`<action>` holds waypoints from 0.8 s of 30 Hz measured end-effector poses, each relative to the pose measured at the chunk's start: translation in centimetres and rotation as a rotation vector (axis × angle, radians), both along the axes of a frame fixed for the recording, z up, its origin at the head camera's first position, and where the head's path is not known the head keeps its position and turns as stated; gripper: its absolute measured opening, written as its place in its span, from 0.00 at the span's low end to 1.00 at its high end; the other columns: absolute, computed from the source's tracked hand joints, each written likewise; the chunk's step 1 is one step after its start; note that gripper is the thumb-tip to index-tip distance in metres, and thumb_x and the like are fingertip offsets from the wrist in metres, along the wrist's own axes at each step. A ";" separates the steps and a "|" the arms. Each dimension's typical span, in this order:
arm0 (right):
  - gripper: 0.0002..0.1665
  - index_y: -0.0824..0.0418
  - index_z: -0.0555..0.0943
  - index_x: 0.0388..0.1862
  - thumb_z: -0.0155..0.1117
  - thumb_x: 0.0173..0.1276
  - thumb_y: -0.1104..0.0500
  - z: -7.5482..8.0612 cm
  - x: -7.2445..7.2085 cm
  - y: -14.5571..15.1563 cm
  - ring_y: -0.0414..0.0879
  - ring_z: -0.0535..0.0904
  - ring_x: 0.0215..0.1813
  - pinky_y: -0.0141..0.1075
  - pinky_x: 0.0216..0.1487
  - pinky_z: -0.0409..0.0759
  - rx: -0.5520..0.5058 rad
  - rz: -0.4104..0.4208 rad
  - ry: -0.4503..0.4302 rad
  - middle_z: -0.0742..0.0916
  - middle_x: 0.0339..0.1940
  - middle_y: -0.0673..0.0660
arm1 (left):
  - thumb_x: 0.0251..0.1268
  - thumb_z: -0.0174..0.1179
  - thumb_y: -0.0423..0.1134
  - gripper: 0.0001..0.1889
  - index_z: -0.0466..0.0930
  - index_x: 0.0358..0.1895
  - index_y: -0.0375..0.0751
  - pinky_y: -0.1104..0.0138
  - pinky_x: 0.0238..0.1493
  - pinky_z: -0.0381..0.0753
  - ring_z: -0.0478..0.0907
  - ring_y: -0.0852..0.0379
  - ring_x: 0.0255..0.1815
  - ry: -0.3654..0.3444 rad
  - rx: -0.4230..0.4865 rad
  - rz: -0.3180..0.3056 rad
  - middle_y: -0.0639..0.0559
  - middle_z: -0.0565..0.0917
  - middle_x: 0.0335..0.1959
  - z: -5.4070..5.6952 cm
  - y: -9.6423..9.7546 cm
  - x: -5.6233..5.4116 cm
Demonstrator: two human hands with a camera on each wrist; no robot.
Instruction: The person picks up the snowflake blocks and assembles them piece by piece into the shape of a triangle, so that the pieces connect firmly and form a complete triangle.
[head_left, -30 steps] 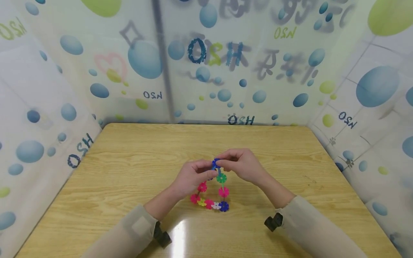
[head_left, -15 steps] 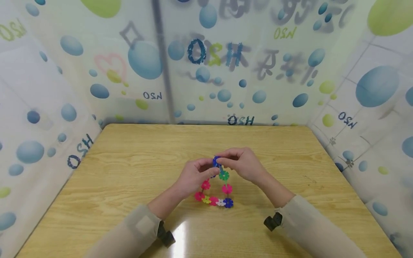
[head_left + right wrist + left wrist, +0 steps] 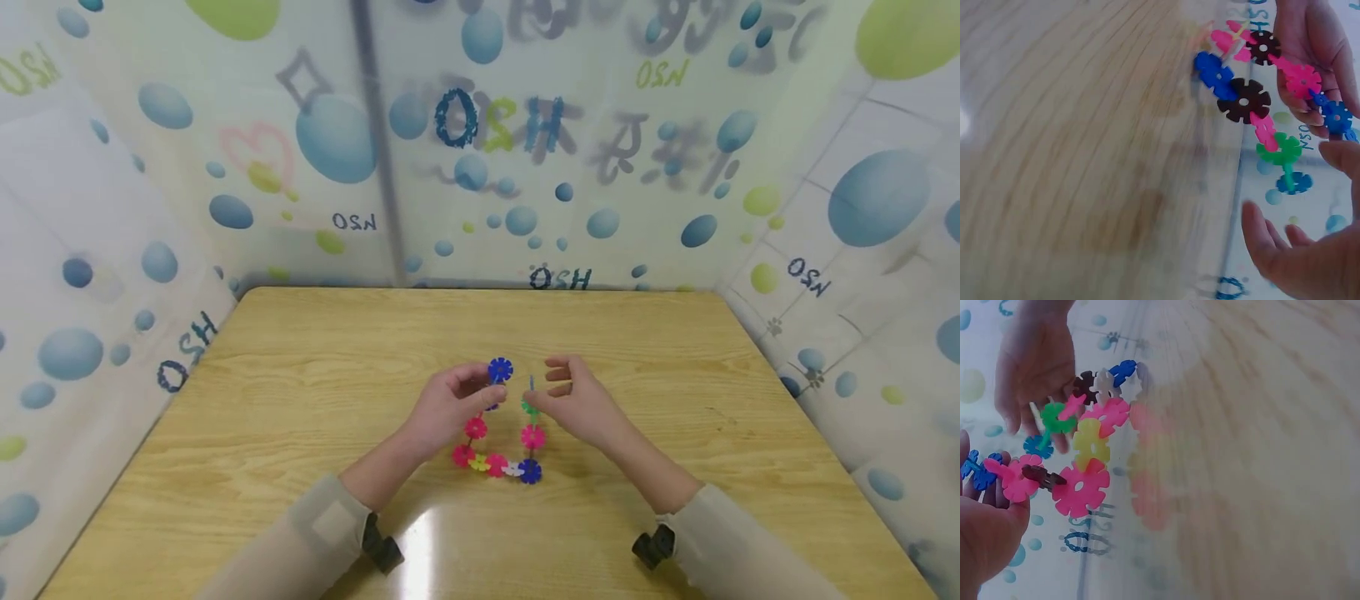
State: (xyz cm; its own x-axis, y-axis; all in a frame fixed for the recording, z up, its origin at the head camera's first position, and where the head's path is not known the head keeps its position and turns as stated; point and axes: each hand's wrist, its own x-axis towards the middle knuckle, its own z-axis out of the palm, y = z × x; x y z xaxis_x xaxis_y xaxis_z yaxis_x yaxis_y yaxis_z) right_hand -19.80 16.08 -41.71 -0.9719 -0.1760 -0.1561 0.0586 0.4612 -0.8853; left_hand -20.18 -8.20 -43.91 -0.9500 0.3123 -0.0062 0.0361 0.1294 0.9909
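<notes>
A chain of interlocking plastic snowflake discs stands on the table in an open loop. Its base runs from a pink disc [image 3: 463, 456] past yellow, pink and white discs to a dark blue disc [image 3: 530, 472]. My left hand [image 3: 450, 410] pinches the upper left side, with a blue disc [image 3: 500, 370] sticking up above the fingers. The right side rises through a pink disc [image 3: 532, 436] and a green disc [image 3: 1280, 150] to a light blue disc [image 3: 1294, 182] at its loose end. Around that end my right hand [image 3: 581, 408] has its fingers spread, apart from the discs in the right wrist view.
The wooden table [image 3: 300, 350] reaches back to a printed curtain [image 3: 480, 242] with blue and green dots. More patterned sheeting borders both sides. A small black camera [image 3: 381, 546] sits on the left wrist, and another black camera [image 3: 654, 547] on the right.
My right hand has let go of the top blue disc and shifted right, fingers spreading. A gap now separates that disc from the chain's right end. The loop has shifted slightly right.
</notes>
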 end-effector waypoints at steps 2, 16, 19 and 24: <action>0.44 0.59 0.67 0.82 0.74 0.77 0.43 -0.2 0.0 0.0 0.59 0.87 0.63 0.52 0.62 0.91 -0.028 0.024 -0.083 0.83 0.72 0.66 | 0.78 0.71 0.44 0.18 0.86 0.62 0.37 0.52 0.62 0.91 0.89 0.54 0.53 -0.005 0.001 0.009 0.44 0.90 0.54 0.0 -0.1 0.0; 0.15 0.56 0.86 0.59 0.72 0.80 0.51 -0.9 0.5 -1.2 0.49 0.87 0.52 0.49 0.56 0.89 -0.123 0.144 0.089 0.92 0.50 0.56 | 0.79 0.70 0.46 0.27 0.77 0.77 0.64 0.47 0.60 0.91 0.90 0.52 0.55 0.027 0.008 0.034 0.46 0.84 0.60 0.3 -0.4 -0.1; 0.15 0.57 0.86 0.59 0.72 0.80 0.53 -0.8 0.5 -1.4 0.50 0.88 0.51 0.48 0.56 0.90 -0.118 0.164 0.117 0.93 0.49 0.56 | 0.79 0.70 0.46 0.27 0.78 0.77 0.65 0.47 0.61 0.91 0.90 0.52 0.55 0.029 0.014 0.033 0.46 0.84 0.60 0.3 -0.5 -0.1; 0.14 0.56 0.87 0.58 0.73 0.79 0.53 -0.6 0.4 -1.8 0.48 0.88 0.50 0.48 0.55 0.90 -0.109 0.149 0.119 0.93 0.48 0.55 | 0.80 0.69 0.47 0.28 0.77 0.78 0.68 0.46 0.61 0.91 0.90 0.51 0.56 0.043 0.010 0.015 0.45 0.84 0.61 0.2 -0.6 0.0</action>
State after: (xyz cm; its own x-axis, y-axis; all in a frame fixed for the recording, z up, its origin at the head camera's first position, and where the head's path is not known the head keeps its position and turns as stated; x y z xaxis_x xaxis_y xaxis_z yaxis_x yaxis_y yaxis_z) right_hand -19.37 14.27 -42.35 -0.9443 -0.3289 -0.0142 -0.1107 0.3578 -0.9272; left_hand -20.22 -8.81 -43.68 -0.9537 0.2982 0.0380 0.0769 0.1198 0.9898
